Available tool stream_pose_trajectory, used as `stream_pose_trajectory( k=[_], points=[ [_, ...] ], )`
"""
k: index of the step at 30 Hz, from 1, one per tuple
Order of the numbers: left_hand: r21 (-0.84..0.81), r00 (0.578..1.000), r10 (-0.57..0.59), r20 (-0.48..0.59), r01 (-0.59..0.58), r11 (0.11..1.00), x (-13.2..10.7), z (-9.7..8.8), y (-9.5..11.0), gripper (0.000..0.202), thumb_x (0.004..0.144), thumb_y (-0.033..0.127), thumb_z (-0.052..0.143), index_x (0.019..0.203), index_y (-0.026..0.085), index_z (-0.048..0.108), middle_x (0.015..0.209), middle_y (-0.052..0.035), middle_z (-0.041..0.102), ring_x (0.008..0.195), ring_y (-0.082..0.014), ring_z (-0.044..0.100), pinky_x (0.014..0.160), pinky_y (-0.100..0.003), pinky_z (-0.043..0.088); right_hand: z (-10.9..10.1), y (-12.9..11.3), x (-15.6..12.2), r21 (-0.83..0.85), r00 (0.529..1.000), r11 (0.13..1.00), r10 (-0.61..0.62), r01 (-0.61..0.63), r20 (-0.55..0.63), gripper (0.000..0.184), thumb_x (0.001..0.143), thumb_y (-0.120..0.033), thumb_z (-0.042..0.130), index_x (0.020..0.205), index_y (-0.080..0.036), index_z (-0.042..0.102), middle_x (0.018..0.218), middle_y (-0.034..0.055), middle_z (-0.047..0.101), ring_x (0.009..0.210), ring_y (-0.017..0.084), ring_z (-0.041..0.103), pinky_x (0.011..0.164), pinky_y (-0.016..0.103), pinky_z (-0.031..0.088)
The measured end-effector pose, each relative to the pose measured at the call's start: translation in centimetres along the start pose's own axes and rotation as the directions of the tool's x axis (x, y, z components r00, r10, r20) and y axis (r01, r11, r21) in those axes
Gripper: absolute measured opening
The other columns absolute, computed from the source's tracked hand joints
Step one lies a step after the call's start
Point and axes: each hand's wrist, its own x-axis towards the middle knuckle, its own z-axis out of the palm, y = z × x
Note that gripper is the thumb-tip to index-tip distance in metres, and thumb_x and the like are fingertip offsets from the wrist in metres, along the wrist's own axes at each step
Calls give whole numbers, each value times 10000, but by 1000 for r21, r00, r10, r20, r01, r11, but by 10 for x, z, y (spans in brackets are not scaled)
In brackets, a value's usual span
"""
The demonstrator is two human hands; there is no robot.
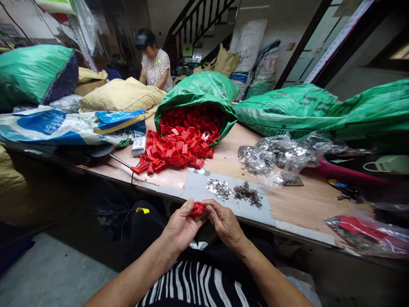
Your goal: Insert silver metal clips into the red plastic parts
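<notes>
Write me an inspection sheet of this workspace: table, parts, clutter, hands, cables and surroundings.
Surface: wood-patterned table, with a grey sheet along its front edge.
Job's things: one red piece in hand; a red pile at the mouth of an open green sack; a silvery heap and a dark heap on the sheet.
Clutter: clear bags of small parts at right; a small white box beside the red pile.
Hands: left hand holds the red piece; right hand meets its end, anything pinched there hidden.
Cables: thin black cable over the front edge.
Surroundings: another person and a stair railing behind.
</notes>
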Motion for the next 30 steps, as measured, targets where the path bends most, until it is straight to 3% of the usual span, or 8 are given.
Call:
stream_pose_trajectory(
  k=[6, 9, 13, 15, 18, 21, 26, 30],
  points=[
    [46, 1000, 5, -30, -4, 999, 4, -12, -2, 180, 918, 215, 516, 807, 107, 609, 815, -93, 707, 777, -188, 703, 888, -363, 520, 2, 8, -1, 73, 994, 994, 77, -82, 78, 383, 980, -435, 343, 1162, -216, 599, 577, -42, 478, 536, 115, 480, 554, 219, 389],
    [87, 997, -27, -78, 34, 996, 7, -27, -7, 136, 888, 252, 575, 855, 123, 600, 814, -85, 714, 777, -203, 710, 895, -378, 505, 1, 11, -1, 18, 990, 993, 111, -113, 84, 400, 982, -440, 321, 1183, -222, 590, 588, -38, 500, 562, 124, 511, 585, 227, 404],
    [170, 958, -72, -279, 123, 978, 15, -56, -15, 175, 849, 304, 631, 875, 151, 551, 806, -71, 704, 740, -216, 717, 859, -374, 497, -7, 16, 5, -91, 989, 988, 134, -128, 62, 380, 978, -418, 321, 1193, -235, 577, 619, -25, 566, 594, 143, 562, 622, 249, 425],
    [191, 953, -91, -288, 150, 970, 20, -68, -17, 188, 837, 289, 648, 890, 159, 524, 874, -89, 697, 801, -233, 719, 876, -372, 481, -12, 21, 14, -146, 992, 982, 125, -119, 33, 354, 964, -400, 360, 1192, -233, 574, 701, 1, 630, 671, 163, 607, 668, 270, 448],
    [188, 936, -94, -339, 165, 968, 27, -82, -16, 291, 816, 234, 672, 1021, 182, 473, 968, -99, 665, 871, -249, 715, 898, -392, 462, -19, 31, 36, -253, 997, 964, 74, -80, -36, 314, 922, -356, 447, 1175, -222, 576, 949, 62, 681, 876, 199, 635, 794, 319, 469],
    [188, 914, -69, -399, 155, 970, 30, -90, -14, 500, 790, 203, 697, 1179, 212, 383, 1011, -91, 618, 909, -257, 711, 898, -399, 464, -24, 41, 67, -371, 996, 926, 44, -71, -80, 388, 856, -307, 553, 1231, -208, 535, 1166, 104, 624, 1057, 226, 593, 917, 363, 444],
    [203, 909, -81, -409, 177, 963, 27, -96, -15, 584, 799, 205, 675, 1256, 240, 314, 1102, -108, 575, 897, -261, 717, 859, -374, 500, -25, 47, 126, -490, 984, 854, 148, -177, -99, 617, 814, -277, 631, 1375, -187, 391, 1346, 132, 507, 1229, 233, 488, 1018, 356, 373],
    [234, 904, -71, -422, 184, 955, 23, -95, -15, 527, 802, 214, 669, 1221, 232, 349, 1072, -116, 621, 836, -233, 725, 820, -354, 508, -19, 46, 163, -513, 976, 831, 187, -216, -108, 621, 801, -266, 651, 1363, -167, 405, 1332, 149, 507, 1209, 245, 497, 987, 347, 377]
  ],
)
